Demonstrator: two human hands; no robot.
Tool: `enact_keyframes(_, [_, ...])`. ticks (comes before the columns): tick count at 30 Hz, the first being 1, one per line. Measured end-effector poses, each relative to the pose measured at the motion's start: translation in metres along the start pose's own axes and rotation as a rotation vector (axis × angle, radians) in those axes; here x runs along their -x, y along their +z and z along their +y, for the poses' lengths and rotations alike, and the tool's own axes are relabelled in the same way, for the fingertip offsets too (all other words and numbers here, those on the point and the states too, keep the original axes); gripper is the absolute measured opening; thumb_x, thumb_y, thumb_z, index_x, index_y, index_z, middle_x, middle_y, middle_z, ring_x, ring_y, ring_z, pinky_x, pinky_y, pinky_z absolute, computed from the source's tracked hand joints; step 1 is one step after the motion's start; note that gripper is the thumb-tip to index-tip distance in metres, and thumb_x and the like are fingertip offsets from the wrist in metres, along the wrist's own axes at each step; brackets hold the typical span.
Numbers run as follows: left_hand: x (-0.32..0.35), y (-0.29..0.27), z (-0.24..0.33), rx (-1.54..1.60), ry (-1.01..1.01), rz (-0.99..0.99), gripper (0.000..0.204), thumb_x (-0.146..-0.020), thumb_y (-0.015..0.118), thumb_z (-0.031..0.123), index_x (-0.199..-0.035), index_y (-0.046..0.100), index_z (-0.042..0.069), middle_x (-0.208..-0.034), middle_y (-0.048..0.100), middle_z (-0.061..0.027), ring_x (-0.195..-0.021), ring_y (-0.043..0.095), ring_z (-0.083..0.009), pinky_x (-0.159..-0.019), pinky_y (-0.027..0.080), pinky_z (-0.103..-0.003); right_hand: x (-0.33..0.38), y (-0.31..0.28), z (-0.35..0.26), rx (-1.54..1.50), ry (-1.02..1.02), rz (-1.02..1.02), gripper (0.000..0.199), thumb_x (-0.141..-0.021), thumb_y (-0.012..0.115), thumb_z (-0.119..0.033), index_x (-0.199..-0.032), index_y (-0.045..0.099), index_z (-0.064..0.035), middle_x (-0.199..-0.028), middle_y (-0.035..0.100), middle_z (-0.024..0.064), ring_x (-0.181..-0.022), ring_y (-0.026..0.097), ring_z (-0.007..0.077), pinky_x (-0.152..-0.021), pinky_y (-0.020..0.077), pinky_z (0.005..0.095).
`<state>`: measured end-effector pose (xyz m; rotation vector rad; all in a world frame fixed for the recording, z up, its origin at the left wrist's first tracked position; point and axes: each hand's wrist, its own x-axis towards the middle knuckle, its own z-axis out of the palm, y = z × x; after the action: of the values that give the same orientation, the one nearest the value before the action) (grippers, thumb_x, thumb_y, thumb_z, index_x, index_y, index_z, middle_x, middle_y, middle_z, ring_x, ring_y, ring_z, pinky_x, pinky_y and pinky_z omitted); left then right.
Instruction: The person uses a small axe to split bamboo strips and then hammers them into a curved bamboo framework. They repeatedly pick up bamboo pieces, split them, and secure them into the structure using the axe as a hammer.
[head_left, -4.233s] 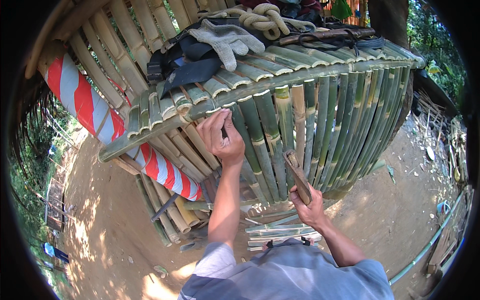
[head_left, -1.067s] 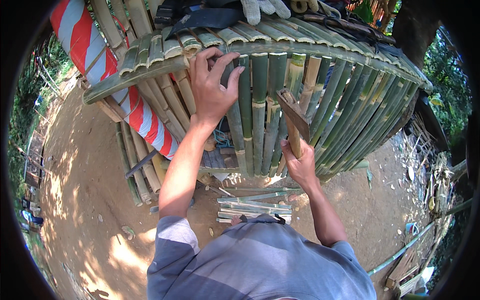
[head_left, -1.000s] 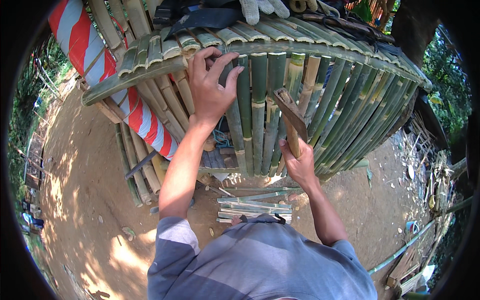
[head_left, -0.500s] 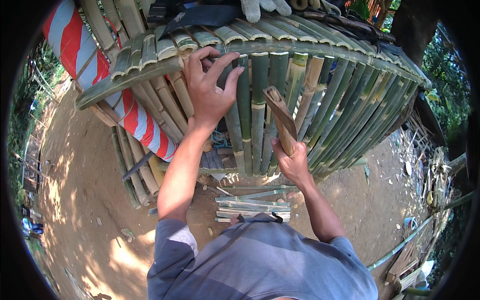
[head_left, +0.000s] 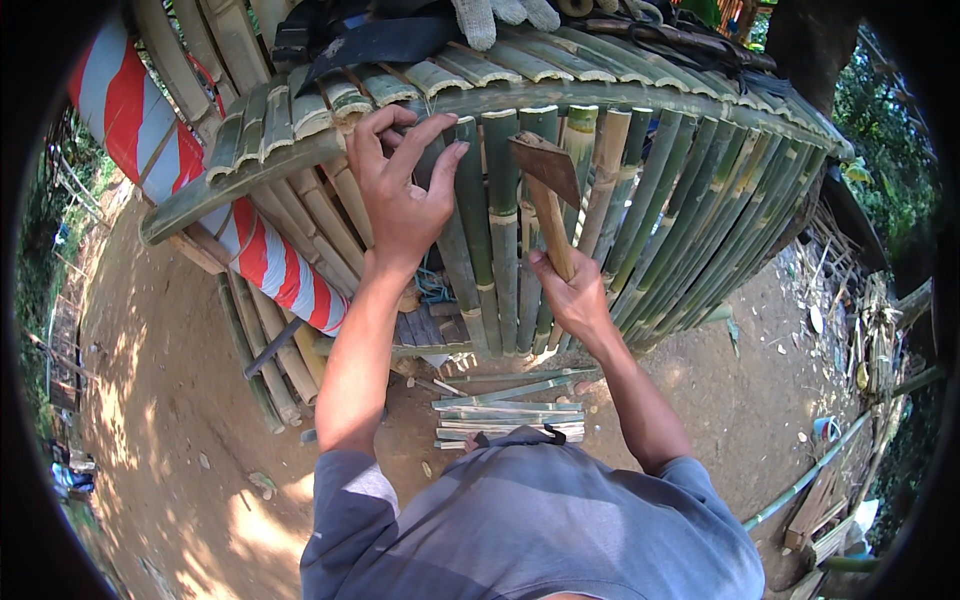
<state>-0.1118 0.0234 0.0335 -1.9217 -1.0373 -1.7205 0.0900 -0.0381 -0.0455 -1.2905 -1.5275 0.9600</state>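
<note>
My left hand (head_left: 400,190) is at the upper edge of a row of upright green bamboo slats (head_left: 503,170), just under a split-bamboo top (head_left: 540,65). Its fingers are curled, with thumb and forefinger beside the end of a slat; whatever they pinch is too small to make out. In my right hand (head_left: 575,295) is a hatchet (head_left: 550,205), gripped low on its wooden handle. Its flat, dark metal blade is raised in front of the slats, to the right of my left hand.
A post wrapped in red and white striped sheeting (head_left: 130,110) leans at the left. Work gloves (head_left: 500,15) and a black strap (head_left: 385,45) lie on the bamboo top. Cut bamboo strips (head_left: 510,415) are stacked on the dirt ground (head_left: 190,370).
The hatchet has tilted and turned, so its blade now shows broadside and its head sits slightly further left. My left hand keeps its place at the slat's top. The view has shifted slightly.
</note>
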Motion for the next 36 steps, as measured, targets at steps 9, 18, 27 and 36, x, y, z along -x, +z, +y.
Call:
enact_keyframes(9, [0.0, 0.0, -0.001, 0.009, 0.011, 0.005, 0.033, -0.07, 0.08, 0.005, -0.102, 0.073, 0.01, -0.103, 0.05, -0.0071, -0.092, 0.047, -0.021, -0.079, 0.04, -0.031, -0.006, 0.004, 0.008, 0.004, 0.012, -0.008, 0.03, -0.096, 0.059, -0.029, -0.089, 0.058, -0.0004, -0.061, 0.045, 0.002, -0.061, 0.042, 0.0104, -0.056, 0.0385, 0.0322])
enact_keyframes(18, [-0.003, 0.0, 0.007, -0.072, -0.022, -0.01, 0.035, -0.068, 0.081, 0.006, -0.101, 0.069, 0.008, -0.104, 0.052, -0.0091, -0.096, 0.049, -0.0259, -0.085, 0.039, -0.035, -0.004, 0.007, 0.008, 0.093, -0.193, 0.054, 0.026, -0.094, 0.062, -0.022, -0.082, 0.055, 0.0003, -0.057, 0.049, 0.0121, -0.051, 0.044, 0.0193, -0.051, 0.0392, 0.035])
enact_keyframes(27, [-0.007, 0.002, 0.016, -0.103, -0.124, -0.016, 0.041, -0.068, 0.079, 0.006, -0.1, 0.054, 0.003, -0.104, 0.05, -0.0129, -0.103, 0.048, -0.0325, -0.091, 0.037, -0.042, -0.028, 0.013, 0.017, 0.233, -0.577, 0.108, 0.018, -0.078, 0.07, -0.01, -0.081, 0.054, -0.0014, -0.066, 0.06, 0.0184, -0.06, 0.061, 0.0379, -0.053, 0.0459, 0.0407])
enact_keyframes(36, [-0.006, 0.0, 0.012, -0.089, -0.125, -0.051, 0.04, -0.069, 0.074, 0.007, -0.101, 0.05, 0.001, -0.104, 0.047, -0.0154, -0.102, 0.044, -0.0357, -0.09, 0.034, -0.044, -0.036, 0.01, 0.012, 0.292, -0.646, 0.107, 0.014, -0.074, 0.065, -0.005, -0.083, 0.054, -0.0021, -0.066, 0.058, 0.0191, -0.063, 0.061, 0.0402, -0.054, 0.0467, 0.0449])
